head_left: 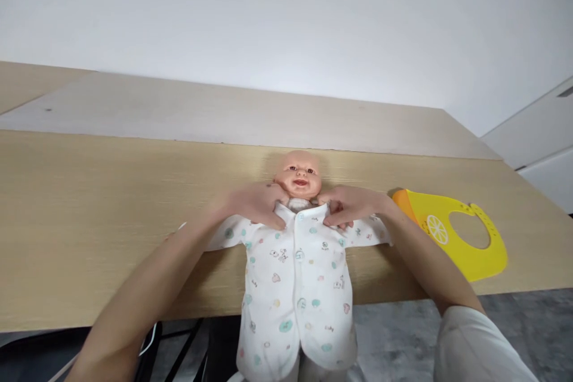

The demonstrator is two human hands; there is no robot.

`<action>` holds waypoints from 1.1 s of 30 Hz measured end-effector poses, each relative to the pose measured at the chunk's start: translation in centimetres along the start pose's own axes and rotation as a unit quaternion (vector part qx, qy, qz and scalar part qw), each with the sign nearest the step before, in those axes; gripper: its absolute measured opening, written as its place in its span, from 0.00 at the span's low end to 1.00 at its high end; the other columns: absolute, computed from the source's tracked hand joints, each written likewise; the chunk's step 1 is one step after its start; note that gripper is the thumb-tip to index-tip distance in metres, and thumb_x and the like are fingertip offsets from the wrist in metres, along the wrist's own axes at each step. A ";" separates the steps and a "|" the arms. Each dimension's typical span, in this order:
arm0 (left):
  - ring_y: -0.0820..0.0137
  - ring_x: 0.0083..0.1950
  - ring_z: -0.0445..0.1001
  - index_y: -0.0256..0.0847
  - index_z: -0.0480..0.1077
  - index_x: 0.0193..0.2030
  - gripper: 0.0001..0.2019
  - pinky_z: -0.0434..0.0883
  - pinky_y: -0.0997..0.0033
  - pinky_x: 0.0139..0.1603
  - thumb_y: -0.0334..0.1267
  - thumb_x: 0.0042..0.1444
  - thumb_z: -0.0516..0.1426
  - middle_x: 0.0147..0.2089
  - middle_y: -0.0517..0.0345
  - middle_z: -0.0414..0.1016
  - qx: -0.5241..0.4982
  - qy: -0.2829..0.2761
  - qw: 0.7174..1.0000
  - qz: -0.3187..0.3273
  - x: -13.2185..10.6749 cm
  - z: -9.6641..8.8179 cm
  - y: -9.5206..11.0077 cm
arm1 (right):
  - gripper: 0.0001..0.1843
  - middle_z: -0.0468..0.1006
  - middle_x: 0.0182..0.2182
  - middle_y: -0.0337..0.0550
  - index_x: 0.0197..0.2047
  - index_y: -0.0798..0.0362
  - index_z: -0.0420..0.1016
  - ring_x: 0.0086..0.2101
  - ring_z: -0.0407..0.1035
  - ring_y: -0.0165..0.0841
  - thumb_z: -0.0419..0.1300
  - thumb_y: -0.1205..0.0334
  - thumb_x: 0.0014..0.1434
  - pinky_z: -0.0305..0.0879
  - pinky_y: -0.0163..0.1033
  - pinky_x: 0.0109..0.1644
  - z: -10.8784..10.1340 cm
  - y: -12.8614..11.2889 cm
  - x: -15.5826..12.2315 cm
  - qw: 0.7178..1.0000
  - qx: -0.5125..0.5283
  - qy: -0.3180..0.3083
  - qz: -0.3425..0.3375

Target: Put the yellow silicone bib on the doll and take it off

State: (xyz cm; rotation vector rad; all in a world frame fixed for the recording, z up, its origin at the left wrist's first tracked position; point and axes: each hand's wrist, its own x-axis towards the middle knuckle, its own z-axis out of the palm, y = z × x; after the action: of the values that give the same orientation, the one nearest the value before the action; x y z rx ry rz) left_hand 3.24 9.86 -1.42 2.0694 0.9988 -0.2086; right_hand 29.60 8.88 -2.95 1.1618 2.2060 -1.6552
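A baby doll (299,176) lies on its back on the wooden table (111,203), dressed in a white garment (298,286) with small pastel prints and a central button placket. My left hand (258,206) rests on the garment's left-side collar, its fingers closed on the fabric beside the doll's neck. My right hand (349,206) pinches the opposite collar edge. The garment's lower part extends past the table's front edge. The doll's legs are mostly hidden.
A yellow-and-orange silicone bib (452,233) with a lemon print lies to the right of my right arm. A paler board (224,113) lies behind the doll. Dark cables (181,352) run below the table at lower left, above a grey floor. White cabinets (537,143) stand at the right.
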 end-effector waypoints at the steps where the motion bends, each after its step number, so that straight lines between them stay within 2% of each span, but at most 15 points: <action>1: 0.71 0.25 0.63 0.41 0.62 0.26 0.16 0.51 0.70 0.25 0.47 0.44 0.63 0.23 0.63 0.66 0.013 -0.006 1.000 -0.005 0.0 -0.3 -0.2 | 0.24 0.77 0.26 0.39 0.53 0.55 0.70 0.25 0.73 0.31 0.64 0.51 0.58 0.67 0.31 0.28 -0.2 0.2 -0.1 1.000 -0.002 0.007 0.016; 5: 0.72 0.24 0.65 0.41 0.65 0.30 0.19 0.54 0.71 0.26 0.53 0.46 0.64 0.21 0.65 0.65 0.007 -0.016 0.999 -0.035 0.5 -1.2 -1.6 | 0.32 0.77 0.26 0.40 0.54 0.54 0.71 0.25 0.73 0.31 0.67 0.44 0.53 0.66 0.32 0.28 -0.8 1.2 0.1 0.999 -0.013 0.034 0.038; 9: 0.70 0.23 0.66 0.40 0.68 0.36 0.25 0.59 0.71 0.27 0.58 0.41 0.67 0.20 0.65 0.67 -0.055 -0.042 0.997 -0.041 1.9 -1.4 -4.0 | 0.30 0.72 0.23 0.37 0.46 0.56 0.72 0.23 0.69 0.28 0.70 0.42 0.49 0.65 0.31 0.26 -1.1 2.6 0.9 0.997 0.017 0.052 0.045; 14: 0.69 0.25 0.69 0.40 0.70 0.41 0.31 0.61 0.71 0.27 0.59 0.36 0.69 0.22 0.63 0.69 -0.119 -0.030 0.992 -0.033 3.1 -0.9 -5.7 | 0.32 0.68 0.23 0.34 0.45 0.56 0.71 0.23 0.67 0.27 0.72 0.42 0.45 0.65 0.30 0.23 -1.2 4.3 1.9 0.996 0.046 0.066 0.045; 19: 0.72 0.24 0.64 0.39 0.69 0.32 0.25 0.56 0.72 0.25 0.59 0.41 0.67 0.23 0.63 0.67 -0.156 -0.025 0.987 0.014 3.6 -0.7 -6.4 | 0.30 0.70 0.25 0.36 0.42 0.57 0.70 0.22 0.66 0.25 0.71 0.43 0.47 0.64 0.30 0.22 -1.4 5.1 2.7 0.995 0.077 0.058 0.010; 21: 0.73 0.24 0.62 0.39 0.67 0.29 0.24 0.55 0.72 0.26 0.60 0.43 0.66 0.23 0.64 0.64 -0.154 -0.009 0.988 0.033 3.8 -0.8 -6.9 | 0.28 0.72 0.25 0.37 0.40 0.57 0.70 0.22 0.66 0.25 0.71 0.44 0.47 0.63 0.30 0.23 -1.8 5.4 3.2 0.995 0.087 0.057 -0.010; 25: 0.74 0.26 0.58 0.39 0.64 0.25 0.25 0.52 0.72 0.28 0.61 0.43 0.65 0.23 0.65 0.58 -0.131 0.072 0.987 0.059 4.8 -1.4 -7.7 | 0.27 0.73 0.25 0.37 0.41 0.57 0.73 0.23 0.67 0.26 0.72 0.45 0.46 0.62 0.30 0.25 -3.5 5.7 4.5 0.994 0.073 0.071 -0.032; 30: 0.74 0.26 0.54 0.39 0.62 0.22 0.27 0.50 0.71 0.28 0.63 0.41 0.65 0.22 0.65 0.54 -0.139 0.098 0.985 0.039 6.1 -2.7 -8.4 | 0.29 0.72 0.24 0.36 0.43 0.57 0.76 0.25 0.67 0.27 0.72 0.44 0.46 0.62 0.31 0.27 -6.4 5.6 6.1 0.996 0.040 0.068 -0.036; 33: 0.74 0.27 0.54 0.39 0.64 0.23 0.27 0.50 0.71 0.29 0.63 0.39 0.65 0.23 0.64 0.55 -0.142 0.128 0.981 0.027 6.8 -3.6 -8.9 | 0.28 0.71 0.22 0.35 0.41 0.56 0.75 0.23 0.65 0.26 0.72 0.43 0.45 0.61 0.30 0.25 -8.0 5.7 7.4 0.997 0.037 0.063 -0.030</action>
State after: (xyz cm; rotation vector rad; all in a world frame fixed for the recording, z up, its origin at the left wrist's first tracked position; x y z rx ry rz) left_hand 0.80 19.66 -7.46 1.8869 1.0542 0.2230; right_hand 30.77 19.91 -8.17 1.2631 2.2928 -1.7470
